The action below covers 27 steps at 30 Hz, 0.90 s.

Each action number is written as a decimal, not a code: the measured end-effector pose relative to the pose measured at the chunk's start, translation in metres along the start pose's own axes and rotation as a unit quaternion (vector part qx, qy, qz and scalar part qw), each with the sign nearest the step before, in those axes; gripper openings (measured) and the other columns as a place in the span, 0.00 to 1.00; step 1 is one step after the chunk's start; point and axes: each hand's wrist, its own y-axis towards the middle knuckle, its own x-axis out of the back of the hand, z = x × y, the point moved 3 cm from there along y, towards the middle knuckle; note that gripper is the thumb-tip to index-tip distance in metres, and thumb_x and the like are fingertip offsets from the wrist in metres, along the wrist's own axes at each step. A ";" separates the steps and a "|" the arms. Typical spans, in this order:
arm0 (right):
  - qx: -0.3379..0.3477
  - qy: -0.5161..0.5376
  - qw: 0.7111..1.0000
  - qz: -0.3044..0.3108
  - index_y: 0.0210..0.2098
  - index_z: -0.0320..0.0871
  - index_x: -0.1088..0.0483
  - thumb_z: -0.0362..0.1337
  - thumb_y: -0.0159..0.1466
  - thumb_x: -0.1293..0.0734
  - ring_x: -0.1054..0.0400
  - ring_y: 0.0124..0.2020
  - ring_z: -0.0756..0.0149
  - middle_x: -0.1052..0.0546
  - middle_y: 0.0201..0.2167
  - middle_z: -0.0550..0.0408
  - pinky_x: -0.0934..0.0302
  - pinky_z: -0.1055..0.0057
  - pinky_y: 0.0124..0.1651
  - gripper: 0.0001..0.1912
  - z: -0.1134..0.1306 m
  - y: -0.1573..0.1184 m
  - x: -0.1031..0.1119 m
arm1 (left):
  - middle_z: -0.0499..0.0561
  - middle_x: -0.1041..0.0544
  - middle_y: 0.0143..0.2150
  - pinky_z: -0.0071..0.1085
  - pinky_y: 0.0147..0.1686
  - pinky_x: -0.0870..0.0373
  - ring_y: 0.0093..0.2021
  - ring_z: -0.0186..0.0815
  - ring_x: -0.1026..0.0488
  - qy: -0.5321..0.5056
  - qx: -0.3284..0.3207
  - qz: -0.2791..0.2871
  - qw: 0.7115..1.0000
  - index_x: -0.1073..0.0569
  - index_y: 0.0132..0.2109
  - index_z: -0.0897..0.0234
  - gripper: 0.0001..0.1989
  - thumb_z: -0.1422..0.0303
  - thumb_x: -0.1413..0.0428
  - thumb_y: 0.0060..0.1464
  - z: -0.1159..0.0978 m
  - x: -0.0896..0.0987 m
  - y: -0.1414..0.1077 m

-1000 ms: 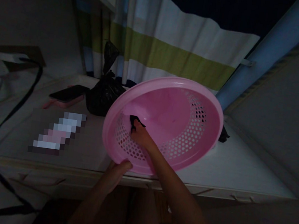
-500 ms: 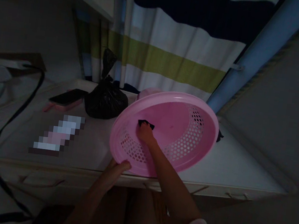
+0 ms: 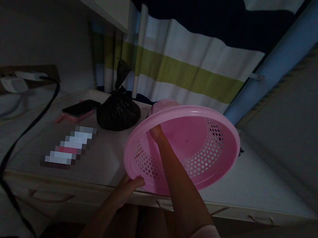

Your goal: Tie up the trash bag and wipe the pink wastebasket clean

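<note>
A pink plastic basket (image 3: pixel 187 140) with a wide rim and perforated sides lies tipped on the desk, its mouth facing me. My left hand (image 3: pixel 129 187) grips the lower left of its rim, thumb on the inside. Reaching into the mouth, my right hand (image 3: pixel 156 132) is pressed to the upper left inner wall. The rim hides its fingertips and the black cloth that showed in it a moment before.
On the white desk (image 3: pixel 107 159), a tied black plastic bag (image 3: pixel 119 110) stands left of the basket, beside a phone (image 3: pixel 81 107) on a pink object. A black cable (image 3: pixel 28 129) hangs from the wall socket at left. Striped curtains (image 3: pixel 183 67) hang behind.
My right hand has moved up along the inner left wall, and the black cloth has gone out of sight behind the rim. My left hand keeps its hold. The view has shifted slightly.
</note>
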 end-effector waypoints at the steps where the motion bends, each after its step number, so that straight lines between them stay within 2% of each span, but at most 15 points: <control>1: 0.004 -0.016 1.000 -0.005 0.42 0.37 0.33 0.30 0.57 0.47 0.31 0.36 0.67 0.25 0.36 0.51 0.37 0.71 0.38 0.17 0.005 0.004 0.001 | 0.49 0.28 0.26 0.32 0.36 0.36 0.29 0.34 0.33 0.003 0.003 0.001 1.000 0.30 0.26 0.63 0.08 0.72 0.43 0.30 0.001 0.000 0.000; 5: 0.006 -0.090 0.996 -0.003 0.44 0.38 0.33 0.29 0.58 0.46 0.33 0.42 0.66 0.26 0.41 0.52 0.38 0.72 0.42 0.17 0.010 0.011 0.004 | 0.49 0.28 0.26 0.32 0.36 0.36 0.29 0.34 0.33 0.011 0.006 -0.010 1.000 0.29 0.27 0.63 0.10 0.72 0.43 0.30 0.003 0.003 0.003; 9: -0.021 -0.195 0.980 0.039 0.46 0.40 0.33 0.28 0.57 0.42 0.31 0.42 0.63 0.24 0.39 0.51 0.38 0.71 0.43 0.18 -0.006 0.000 0.006 | 0.49 0.27 0.29 0.35 0.40 0.36 0.33 0.37 0.31 0.007 0.006 -0.017 1.000 0.28 0.30 0.64 0.13 0.71 0.42 0.30 0.005 0.002 0.003; 13: -0.040 -0.303 0.949 0.083 0.46 0.37 0.32 0.28 0.56 0.40 0.32 0.45 0.59 0.25 0.43 0.44 0.41 0.70 0.47 0.18 -0.023 -0.019 0.014 | 0.49 0.27 0.29 0.34 0.39 0.35 0.33 0.36 0.31 -0.021 -0.001 -0.026 0.999 0.29 0.30 0.63 0.12 0.73 0.44 0.31 0.005 0.000 0.002; 16: -0.051 -0.371 0.922 0.101 0.45 0.35 0.31 0.32 0.59 0.41 0.33 0.48 0.59 0.27 0.46 0.40 0.42 0.69 0.50 0.16 -0.029 -0.029 0.027 | 0.48 0.27 0.29 0.33 0.40 0.36 0.33 0.36 0.31 -0.030 -0.021 -0.023 0.999 0.30 0.28 0.63 0.09 0.74 0.45 0.31 0.003 -0.002 0.001; 19: -0.073 -0.429 0.894 0.109 0.44 0.33 0.31 0.34 0.63 0.44 0.33 0.48 0.58 0.28 0.45 0.37 0.41 0.67 0.49 0.16 -0.032 -0.035 0.043 | 0.49 0.26 0.31 0.34 0.42 0.36 0.35 0.37 0.30 -0.033 -0.033 -0.026 0.999 0.28 0.32 0.63 0.14 0.75 0.45 0.30 0.000 -0.004 0.000; 21: -0.088 -0.462 0.875 0.110 0.44 0.33 0.31 0.33 0.64 0.45 0.32 0.47 0.57 0.28 0.45 0.36 0.40 0.65 0.47 0.16 -0.032 -0.039 0.054 | 0.49 0.25 0.32 0.34 0.41 0.35 0.36 0.38 0.30 -0.043 -0.040 -0.034 0.998 0.28 0.34 0.64 0.17 0.75 0.46 0.30 -0.004 -0.006 0.000; 27: -0.115 -0.526 0.838 0.092 0.42 0.34 0.30 0.26 0.63 0.46 0.34 0.49 0.56 0.28 0.45 0.37 0.42 0.62 0.50 0.15 -0.034 -0.049 0.077 | 0.49 0.24 0.32 0.34 0.39 0.34 0.37 0.39 0.28 -0.065 -0.039 -0.007 0.997 0.28 0.37 0.65 0.21 0.77 0.48 0.28 -0.017 -0.016 -0.004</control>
